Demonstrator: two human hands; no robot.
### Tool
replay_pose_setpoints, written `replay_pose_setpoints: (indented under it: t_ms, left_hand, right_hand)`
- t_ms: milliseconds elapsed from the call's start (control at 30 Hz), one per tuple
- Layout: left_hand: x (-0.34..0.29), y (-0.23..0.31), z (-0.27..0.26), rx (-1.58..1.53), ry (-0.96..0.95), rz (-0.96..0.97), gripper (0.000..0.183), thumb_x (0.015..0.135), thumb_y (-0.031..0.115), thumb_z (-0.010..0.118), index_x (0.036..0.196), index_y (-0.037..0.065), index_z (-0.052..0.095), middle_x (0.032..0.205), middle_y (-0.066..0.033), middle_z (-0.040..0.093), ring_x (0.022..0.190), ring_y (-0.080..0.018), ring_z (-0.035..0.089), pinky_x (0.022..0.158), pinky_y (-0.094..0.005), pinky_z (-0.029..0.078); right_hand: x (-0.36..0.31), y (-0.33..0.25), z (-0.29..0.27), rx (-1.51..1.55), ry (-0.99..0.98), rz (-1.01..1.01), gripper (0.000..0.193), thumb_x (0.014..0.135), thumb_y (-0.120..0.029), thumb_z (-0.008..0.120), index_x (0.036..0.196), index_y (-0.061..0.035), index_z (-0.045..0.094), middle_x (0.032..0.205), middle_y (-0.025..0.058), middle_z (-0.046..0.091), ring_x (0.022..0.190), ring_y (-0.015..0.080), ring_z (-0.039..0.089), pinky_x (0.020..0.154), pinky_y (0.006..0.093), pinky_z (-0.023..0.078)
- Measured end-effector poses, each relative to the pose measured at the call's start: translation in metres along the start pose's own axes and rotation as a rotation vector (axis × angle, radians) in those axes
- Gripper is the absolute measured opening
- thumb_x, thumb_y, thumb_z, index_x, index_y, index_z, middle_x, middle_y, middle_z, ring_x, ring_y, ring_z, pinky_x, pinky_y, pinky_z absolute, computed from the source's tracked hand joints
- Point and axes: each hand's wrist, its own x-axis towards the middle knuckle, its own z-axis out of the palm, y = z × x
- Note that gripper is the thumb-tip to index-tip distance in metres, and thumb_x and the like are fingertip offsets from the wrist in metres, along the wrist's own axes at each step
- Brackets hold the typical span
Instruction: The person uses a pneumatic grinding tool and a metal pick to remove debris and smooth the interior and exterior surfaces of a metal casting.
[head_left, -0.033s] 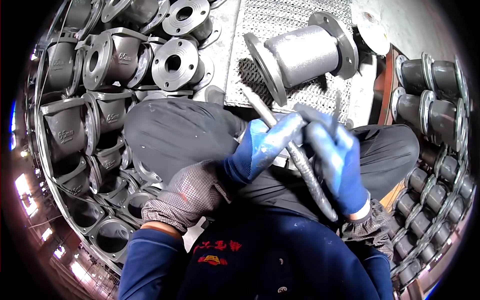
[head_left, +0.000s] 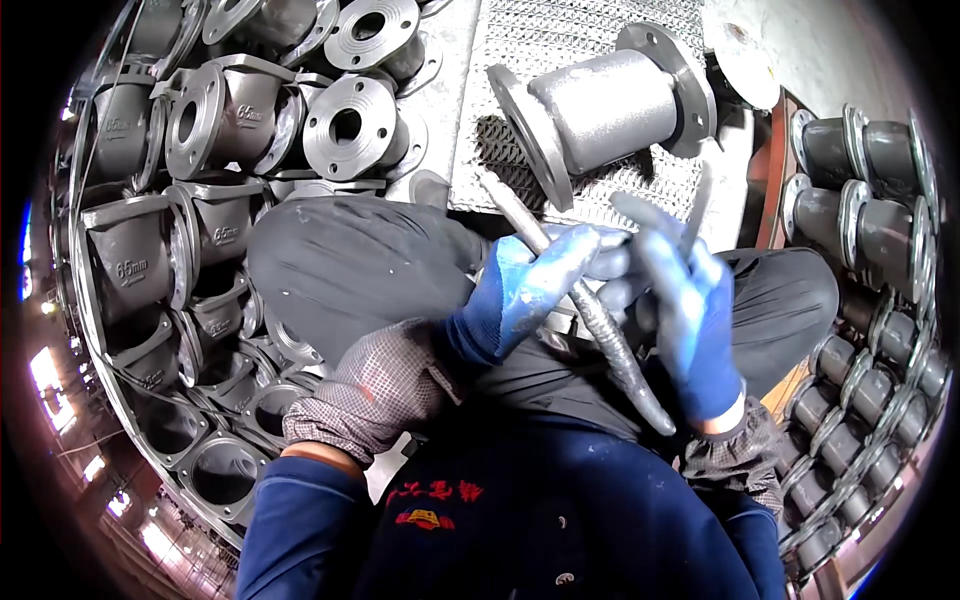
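Note:
My left hand, in a blue coated glove, is closed around a long grey rod-shaped tool. The tool slants from a narrow pointed end by the bench to a thicker, wrapped-looking end over my lap. Just right of it is my right hand, also gloved in blue and smeared by motion. A narrow grey strip rises from that hand; whether it is a blade or a finger I cannot make out. Beyond both hands, a grey cast flanged pipe piece lies on its side, untouched, on a metal mesh mat.
Many flanged castings are stacked on my left, up to the bench edge. More dark flanged castings stand in rows on my right. A pale round disc sits behind the pipe piece. My knees flank the work area.
My right hand has shifted slightly right and its fingers have moved. The narrow strip there has swung up and right, turning from dark to pale. The rod tool has barely moved.

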Motion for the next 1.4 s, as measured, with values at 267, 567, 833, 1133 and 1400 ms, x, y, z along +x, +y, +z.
replay_pose_setpoints:
  t_ms: [267,567,833,1133,1400]
  left_hand:
    - [-0.003,-0.037,0.000,0.382,-0.300,0.250,0.016,0.087,0.011,0.057,0.087,0.000,0.068,0.080,-0.0058,0.065,0.070,-0.0106,0.058,0.062,-0.0245,0.046]
    - [-0.004,-0.042,-0.011,0.143,-0.141,0.019,0.029,0.092,0.020,0.050,0.086,-0.003,0.066,0.079,-0.0097,0.066,0.066,-0.0134,0.060,0.059,-0.0234,0.046]
    - [-0.003,-0.051,-0.022,0.219,-0.196,0.170,0.026,0.094,0.016,0.050,0.091,-0.004,0.067,0.086,-0.0100,0.067,0.077,-0.0164,0.063,0.068,-0.0275,0.051]
    - [-0.010,-0.043,-0.034,0.293,-0.111,0.076,0.029,0.096,0.021,0.048,0.093,-0.002,0.066,0.087,-0.0102,0.068,0.074,-0.0145,0.061,0.069,-0.0278,0.051]
    - [-0.009,-0.046,-0.042,0.230,-0.164,0.148,0.022,0.096,0.011,0.047,0.094,-0.002,0.064,0.091,-0.0131,0.068,0.084,-0.0186,0.064,0.080,-0.0323,0.052]
  right_hand:
    - [0.056,0.012,-0.018,0.392,0.017,-0.172,0.039,0.098,-0.024,0.037,0.127,0.0006,0.050,0.095,0.0124,0.068,0.049,0.0007,0.033,0.043,0.0127,0.027]
    - [0.044,0.038,0.014,0.148,0.043,-0.454,0.043,0.099,-0.006,0.038,0.141,-0.0008,0.031,0.104,0.0172,0.065,0.072,0.0141,0.063,0.059,0.0224,0.050]
    - [0.050,0.003,-0.004,-0.230,0.229,-0.563,0.040,0.095,-0.007,0.043,0.135,-0.0009,0.045,0.091,0.0052,0.067,0.053,0.0027,0.044,0.048,0.0165,0.038]
    - [0.043,0.034,-0.004,-0.697,0.059,-0.648,0.045,0.084,0.003,0.055,0.128,-0.0026,0.054,0.098,0.0152,0.067,0.077,0.0205,0.065,0.069,0.0301,0.051]
    - [0.052,0.040,0.006,-0.736,0.072,-0.696,0.045,0.081,0.006,0.059,0.125,-0.0016,0.057,0.096,0.0178,0.066,0.079,0.0213,0.064,0.071,0.0284,0.051]
